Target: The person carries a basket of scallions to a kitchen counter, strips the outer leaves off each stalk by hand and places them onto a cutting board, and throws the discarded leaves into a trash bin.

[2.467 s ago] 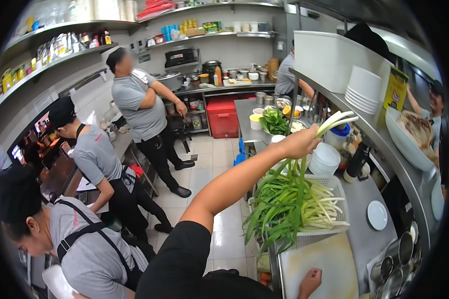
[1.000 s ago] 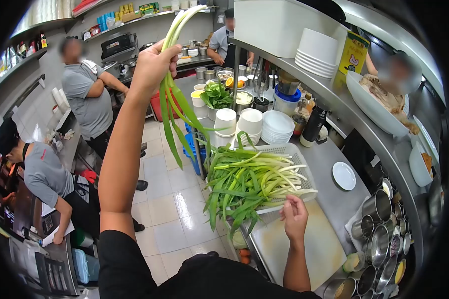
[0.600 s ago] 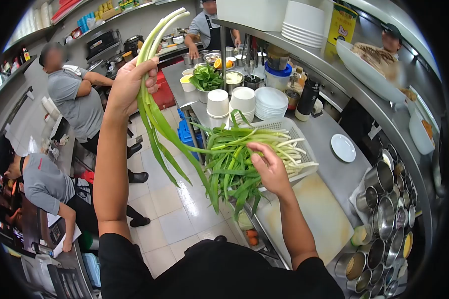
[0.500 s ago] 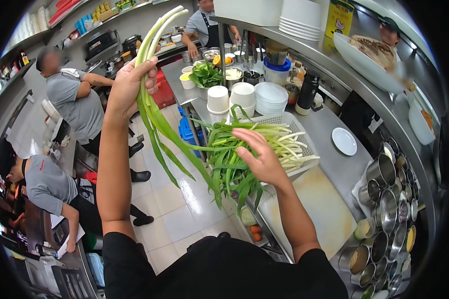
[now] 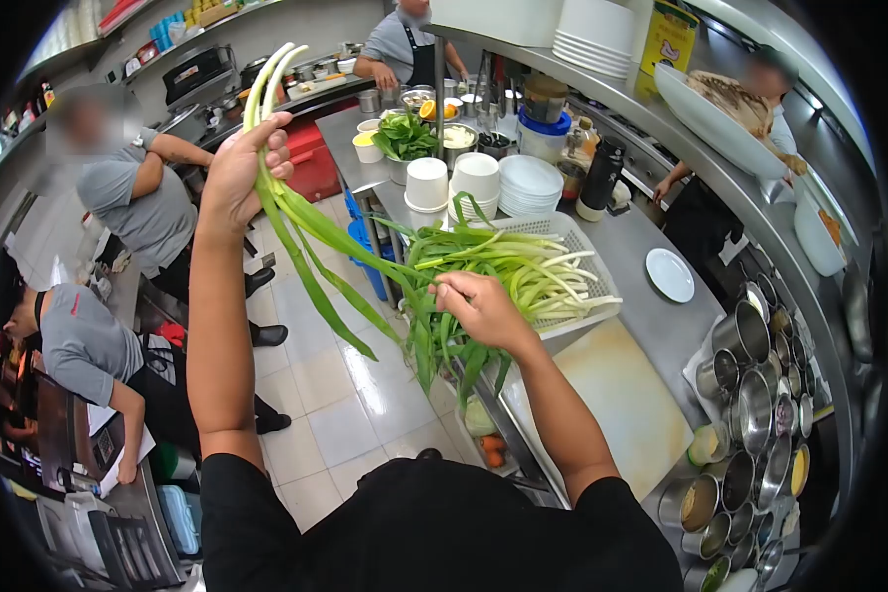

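My left hand (image 5: 244,173) is closed round the pale stems of a few spring onions (image 5: 311,225), raised over the floor at the left. Their long green leaves hang down and right toward the heap. At the leaf side of the heap, my right hand (image 5: 479,308) has its fingers pinched together on green leaves. The heaped spring onions (image 5: 553,268) lie in a white perforated basket (image 5: 602,306), white ends to the right, leaves spilling over the counter's left edge. A cutting board (image 5: 617,400) lies directly in front of the basket.
White tubs (image 5: 427,184), stacked plates (image 5: 530,185) and a black bottle (image 5: 602,178) stand behind the basket. A small plate (image 5: 670,274) and metal pots (image 5: 741,332) are right. An overhead shelf (image 5: 661,118) overhangs the counter. Co-workers stand left (image 5: 133,202), behind (image 5: 402,47) and right.
My left hand came back from over the counter with the spring onions and has lowered slightly. My right hand moved from near the board to the leaves and its fingers closed.
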### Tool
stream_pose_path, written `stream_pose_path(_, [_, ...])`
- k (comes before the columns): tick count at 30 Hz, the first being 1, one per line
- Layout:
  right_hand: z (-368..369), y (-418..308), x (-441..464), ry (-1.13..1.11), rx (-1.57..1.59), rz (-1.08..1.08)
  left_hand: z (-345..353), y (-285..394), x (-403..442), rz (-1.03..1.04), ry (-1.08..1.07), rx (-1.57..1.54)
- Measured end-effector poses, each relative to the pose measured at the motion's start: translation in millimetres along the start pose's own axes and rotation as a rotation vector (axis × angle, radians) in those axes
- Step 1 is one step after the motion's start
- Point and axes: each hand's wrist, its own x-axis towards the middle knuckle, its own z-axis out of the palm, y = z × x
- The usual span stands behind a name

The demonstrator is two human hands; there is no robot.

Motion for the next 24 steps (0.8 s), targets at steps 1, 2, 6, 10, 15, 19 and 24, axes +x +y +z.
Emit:
stream_pose_path(1, [2.0,-1.2,-1.1,0.028,0.103,0.105,-1.6,-1.2,0.7,-0.002,0.008,-0.023])
stream_pose_path(2, [3.6,-1.8,-2.4,0.058,0.206,0.21,-1.7,-1.7,1.6,-0.009,0.003,-0.024])
stream_pose_path(6, [15.6,16.9,-6.4,0.131,0.355,0.249,4.4,-3.4,3.4,-0.015,-0.013,-0.022])
stream_pose_path(10, [25.1,28.2,-6.2,0.333,0.614,0.239,17.3,-6.3,5.6,-0.002,-0.004,0.009])
stream_pose_path(15, [25.5,49.1,-8.2,0.53,0.764,0.261,32.8,-5.0,10.9,-0.008,0.012,0.056])
stream_pose_path(19, [19.1,42.1,-13.3,0.363,0.779,0.365,41.1,5.1,14.2,0.047,-0.015,0.074])
stream_pose_path(24, [16.1,26.0,-23.3,-0.051,0.875,0.404,48.3,10.2,21.7,0.062,-0.04,0.092])
